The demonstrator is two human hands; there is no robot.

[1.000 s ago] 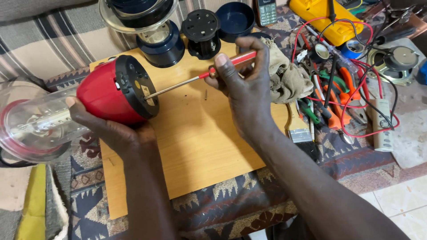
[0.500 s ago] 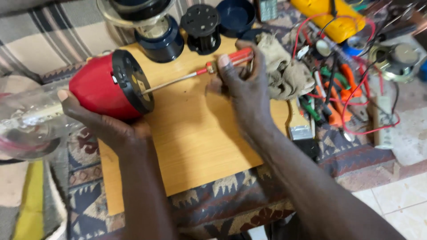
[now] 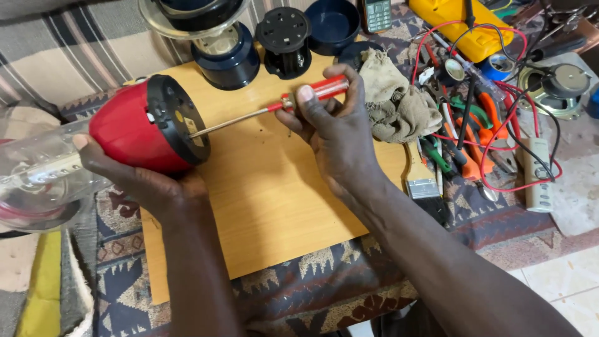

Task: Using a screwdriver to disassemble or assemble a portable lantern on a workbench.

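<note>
The left hand [image 3: 134, 181] cradles the smooth red plastic housing [image 3: 128, 134] of a blender base from beneath, its grip closed around the rounded body. The housing lies on its side over the left edge of the light wooden board [image 3: 268, 193], with its flat black underside [image 3: 178, 118] facing right. A clear jar [image 3: 37, 181] extends from the housing's left end. The right hand [image 3: 337, 134] has its grip wrapped around the translucent red handle of a screwdriver [image 3: 284, 103]; the thin metal shaft runs left, its tip touching the black underside. A crumpled grey-brown cloth [image 3: 399, 100] lies at the board's right edge. A flat paintbrush [image 3: 421, 181] rests just below it. Black cylindrical parts [image 3: 284, 40] stand along the far edge.
</note>
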